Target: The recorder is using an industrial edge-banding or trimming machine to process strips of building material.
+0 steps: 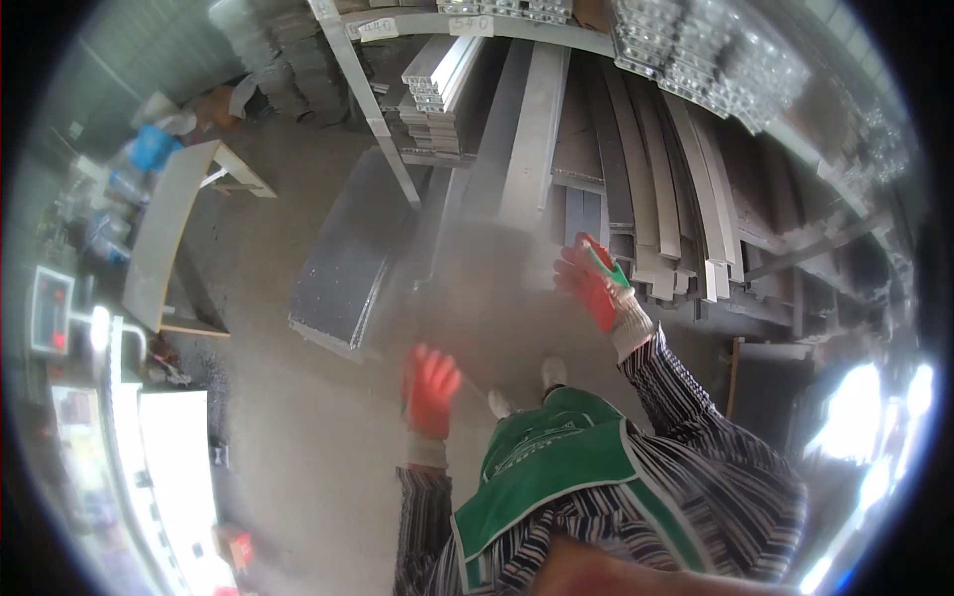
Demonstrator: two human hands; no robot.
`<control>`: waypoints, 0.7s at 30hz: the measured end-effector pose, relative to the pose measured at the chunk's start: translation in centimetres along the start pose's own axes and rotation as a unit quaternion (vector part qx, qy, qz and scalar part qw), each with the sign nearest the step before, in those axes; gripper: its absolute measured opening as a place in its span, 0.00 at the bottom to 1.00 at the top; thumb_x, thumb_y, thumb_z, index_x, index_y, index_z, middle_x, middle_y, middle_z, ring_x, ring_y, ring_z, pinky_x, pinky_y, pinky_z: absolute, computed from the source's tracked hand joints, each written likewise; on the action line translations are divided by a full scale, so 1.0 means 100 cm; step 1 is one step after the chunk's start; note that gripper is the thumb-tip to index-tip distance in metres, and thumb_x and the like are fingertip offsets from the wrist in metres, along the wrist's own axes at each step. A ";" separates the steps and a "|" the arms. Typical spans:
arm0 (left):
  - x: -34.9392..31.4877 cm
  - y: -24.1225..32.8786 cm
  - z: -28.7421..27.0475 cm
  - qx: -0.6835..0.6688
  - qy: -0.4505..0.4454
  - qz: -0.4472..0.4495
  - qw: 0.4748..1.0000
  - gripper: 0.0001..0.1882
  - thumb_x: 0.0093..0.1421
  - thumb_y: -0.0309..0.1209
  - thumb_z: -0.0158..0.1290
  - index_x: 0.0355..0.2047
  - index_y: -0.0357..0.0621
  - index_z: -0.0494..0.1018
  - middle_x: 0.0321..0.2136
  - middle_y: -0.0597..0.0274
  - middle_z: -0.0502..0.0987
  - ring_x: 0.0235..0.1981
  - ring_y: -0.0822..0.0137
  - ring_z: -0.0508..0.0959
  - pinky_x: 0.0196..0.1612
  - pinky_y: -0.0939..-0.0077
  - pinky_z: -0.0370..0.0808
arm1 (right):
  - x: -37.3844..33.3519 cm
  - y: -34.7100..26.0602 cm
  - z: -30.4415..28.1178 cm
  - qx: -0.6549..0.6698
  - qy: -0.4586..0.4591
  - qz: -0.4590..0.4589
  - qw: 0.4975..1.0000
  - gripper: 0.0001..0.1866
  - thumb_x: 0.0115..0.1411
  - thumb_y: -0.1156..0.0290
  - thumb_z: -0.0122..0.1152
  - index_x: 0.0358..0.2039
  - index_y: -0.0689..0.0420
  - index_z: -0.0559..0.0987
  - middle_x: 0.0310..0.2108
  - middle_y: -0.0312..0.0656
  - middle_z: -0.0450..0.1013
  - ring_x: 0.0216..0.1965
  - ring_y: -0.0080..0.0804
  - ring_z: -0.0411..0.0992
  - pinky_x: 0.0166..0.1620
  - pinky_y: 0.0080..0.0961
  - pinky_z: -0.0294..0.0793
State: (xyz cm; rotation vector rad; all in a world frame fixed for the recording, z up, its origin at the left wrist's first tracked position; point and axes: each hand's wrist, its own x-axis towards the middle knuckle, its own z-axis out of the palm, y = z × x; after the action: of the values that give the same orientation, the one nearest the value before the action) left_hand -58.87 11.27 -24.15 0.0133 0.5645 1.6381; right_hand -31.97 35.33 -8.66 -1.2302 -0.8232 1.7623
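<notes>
Head view. Long boards (686, 189), grey to beige, lie on the lower rack ahead, ends toward the wearer. Right hand (596, 288) is just by those ends, in a red glove with a pale cuff; contact cannot be told. Its fingers are extended and slightly parted. Green strip along the thumb side: glove or held item, unclear.

Left hand (432, 389), also red-gloved, is well apart from the right, over grey floor (288, 427). Fingers loosely spread, blurred; nothing seen in the grasp. Nearest to it, a dark grey panel stack (343, 258) lies at a slant, up-left of the hand.

Farther out: pale upright post (370, 109) beside a bundle of light profiles (437, 84); shiny metal lengths (701, 60) stacked on the upper rack. Far left, a pale table-like frame (164, 238). Wearer: green apron (556, 462), striped sleeves (671, 382), light shoes (554, 371).
</notes>
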 end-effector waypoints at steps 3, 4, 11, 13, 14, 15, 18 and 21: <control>0.042 -0.005 0.053 0.211 0.057 -0.030 0.975 0.38 0.76 0.54 0.44 0.78 0.52 0.50 0.76 0.53 0.54 0.72 0.52 0.63 0.74 0.52 0.60 | 0.026 -0.007 0.015 0.016 0.043 0.000 0.999 0.47 0.60 0.48 0.76 0.73 0.51 0.63 0.66 0.47 0.65 0.61 0.45 0.71 0.61 0.44 0.78; 0.056 -0.002 0.046 0.210 0.060 -0.027 0.975 0.38 0.76 0.54 0.44 0.78 0.52 0.50 0.76 0.53 0.54 0.72 0.52 0.63 0.74 0.52 0.60 | 0.035 -0.009 0.024 0.017 0.045 0.018 0.999 0.48 0.60 0.47 0.76 0.73 0.50 0.63 0.67 0.47 0.63 0.62 0.45 0.70 0.62 0.45 0.77; 0.182 0.048 0.078 0.186 0.076 -0.096 0.975 0.37 0.72 0.54 0.53 0.75 0.52 0.59 0.67 0.59 0.69 0.64 0.61 0.71 0.70 0.55 0.64 | 0.106 -0.002 0.030 0.051 0.054 0.044 0.996 0.37 0.64 0.48 0.72 0.68 0.48 0.70 0.59 0.40 0.75 0.58 0.36 0.74 0.57 0.39 0.76; 0.223 0.055 0.087 0.250 0.025 -0.119 0.961 0.35 0.72 0.55 0.54 0.72 0.51 0.63 0.61 0.64 0.74 0.61 0.65 0.74 0.65 0.58 0.69 | 0.114 0.010 0.026 0.030 0.020 -0.033 0.999 0.33 0.66 0.48 0.70 0.66 0.47 0.72 0.57 0.37 0.77 0.57 0.32 0.75 0.56 0.37 0.77; 0.244 0.052 0.099 0.279 -0.007 -0.139 0.950 0.35 0.71 0.55 0.54 0.71 0.50 0.66 0.58 0.66 0.77 0.59 0.66 0.76 0.62 0.59 0.72 | 0.110 0.005 0.027 -0.002 -0.006 -0.109 0.994 0.30 0.67 0.47 0.68 0.64 0.46 0.74 0.55 0.35 0.79 0.56 0.28 0.76 0.54 0.34 0.77; 0.261 0.045 0.113 0.268 -0.028 -0.161 0.949 0.32 0.74 0.54 0.50 0.69 0.47 0.68 0.57 0.65 0.79 0.56 0.66 0.78 0.59 0.62 0.75 | 0.106 0.001 0.028 -0.048 0.078 -0.101 0.991 0.30 0.67 0.43 0.66 0.62 0.46 0.76 0.58 0.36 0.78 0.56 0.29 0.76 0.54 0.34 0.76; 0.319 0.033 0.061 0.148 -0.085 -0.230 0.958 0.29 0.77 0.51 0.45 0.67 0.45 0.69 0.59 0.63 0.78 0.56 0.65 0.79 0.59 0.67 0.76 | 0.118 0.007 0.041 -0.084 0.038 -0.022 0.996 0.33 0.67 0.41 0.64 0.64 0.47 0.75 0.61 0.39 0.76 0.57 0.33 0.75 0.55 0.32 0.76; 0.338 0.011 0.059 0.069 -0.054 -0.281 0.956 0.27 0.78 0.46 0.44 0.68 0.43 0.68 0.62 0.61 0.76 0.60 0.65 0.77 0.63 0.72 0.74 | 0.129 -0.007 0.037 0.096 -0.011 0.047 0.994 0.33 0.70 0.42 0.61 0.66 0.50 0.74 0.62 0.41 0.75 0.59 0.38 0.74 0.59 0.35 0.75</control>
State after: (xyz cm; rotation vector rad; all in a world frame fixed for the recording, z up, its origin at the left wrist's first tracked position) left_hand -63.41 44.95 -29.15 0.0402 0.5376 1.0360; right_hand -37.76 46.87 -12.28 -1.1403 -0.6004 1.8856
